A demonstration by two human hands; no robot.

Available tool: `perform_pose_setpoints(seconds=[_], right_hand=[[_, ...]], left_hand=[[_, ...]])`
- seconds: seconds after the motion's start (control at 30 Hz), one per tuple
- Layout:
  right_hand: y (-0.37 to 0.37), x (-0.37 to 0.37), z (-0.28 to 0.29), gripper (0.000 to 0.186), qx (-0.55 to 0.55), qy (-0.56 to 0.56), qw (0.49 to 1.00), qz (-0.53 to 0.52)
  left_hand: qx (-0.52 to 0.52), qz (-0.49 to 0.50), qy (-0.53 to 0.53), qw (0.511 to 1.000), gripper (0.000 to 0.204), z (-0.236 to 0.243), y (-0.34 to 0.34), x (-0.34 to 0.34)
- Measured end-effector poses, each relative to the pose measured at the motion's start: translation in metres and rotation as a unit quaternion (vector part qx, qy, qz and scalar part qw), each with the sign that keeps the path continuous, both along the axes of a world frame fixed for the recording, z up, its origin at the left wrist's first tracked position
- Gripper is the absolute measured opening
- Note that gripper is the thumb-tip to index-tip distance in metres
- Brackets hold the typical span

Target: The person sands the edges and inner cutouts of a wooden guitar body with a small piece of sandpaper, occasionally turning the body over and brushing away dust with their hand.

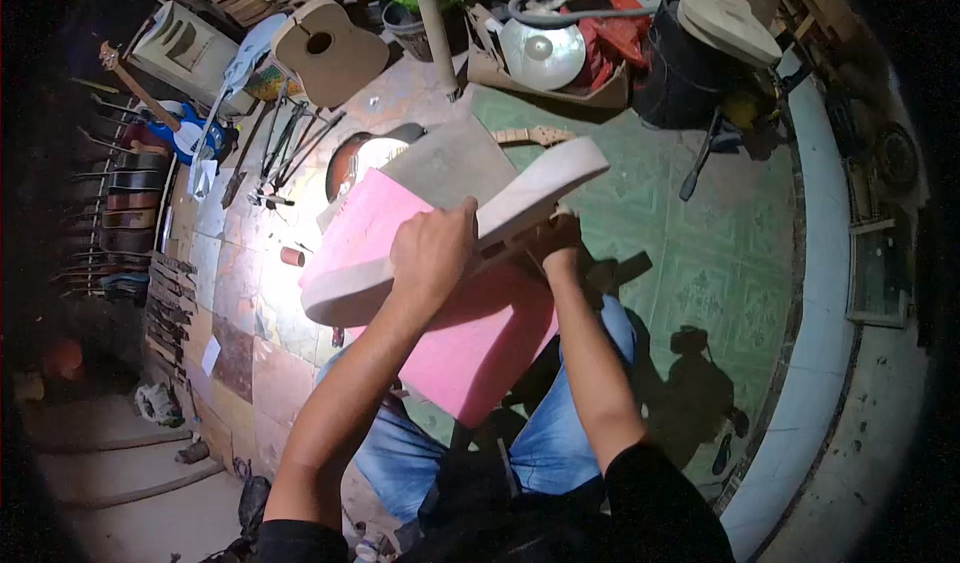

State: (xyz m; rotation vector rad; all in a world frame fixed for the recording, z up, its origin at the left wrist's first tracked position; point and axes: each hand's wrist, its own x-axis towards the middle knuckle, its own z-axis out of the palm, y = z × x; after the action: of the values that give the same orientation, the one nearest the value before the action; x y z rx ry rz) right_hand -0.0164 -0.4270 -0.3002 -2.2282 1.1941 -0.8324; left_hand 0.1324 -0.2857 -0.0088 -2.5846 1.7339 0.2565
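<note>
The person's left hand (432, 248) grasps the upper side of a pale, curved, thick-edged wooden guitar body (535, 191), which is tipped edge-up above a flat pink sheet (480, 353) between the knees, its right end raised farther away. This tilt probably keeps the edge within reach of both hands. The right hand (556, 238) is at the body's shadowed right side; whether it grips or merely steadies cannot be told. The sheet, overlapping a grey board (455, 168) on the far side, likely serves as padding.
</note>
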Motion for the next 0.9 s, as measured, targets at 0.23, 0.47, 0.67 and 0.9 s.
perform_pose_setpoints(seconds=[0.23,0.47,0.67,0.9], right_hand=[[0.025,0.002,0.034,0.028,0.088,-0.086,0.99,-0.067],[0.049,0.009,0.058,0.026,0.17,-0.158,0.972,-0.028],[0.045,0.022,0.047,0.028,0.043,-0.202,0.977,-0.058],[0.017,0.003,0.03,0.028,0.027,-0.087,0.993,-0.076]], left_hand=[[-0.009,0.008,0.002,1.0,0.024,0.001,0.002,0.003],[-0.004,0.021,-0.004,1.0,0.021,-0.002,0.012,0.014],[-0.015,0.014,0.009,1.0,0.023,0.0,0.014,0.02],[-0.019,-0.012,0.023,0.999,0.018,0.007,0.004,0.006]])
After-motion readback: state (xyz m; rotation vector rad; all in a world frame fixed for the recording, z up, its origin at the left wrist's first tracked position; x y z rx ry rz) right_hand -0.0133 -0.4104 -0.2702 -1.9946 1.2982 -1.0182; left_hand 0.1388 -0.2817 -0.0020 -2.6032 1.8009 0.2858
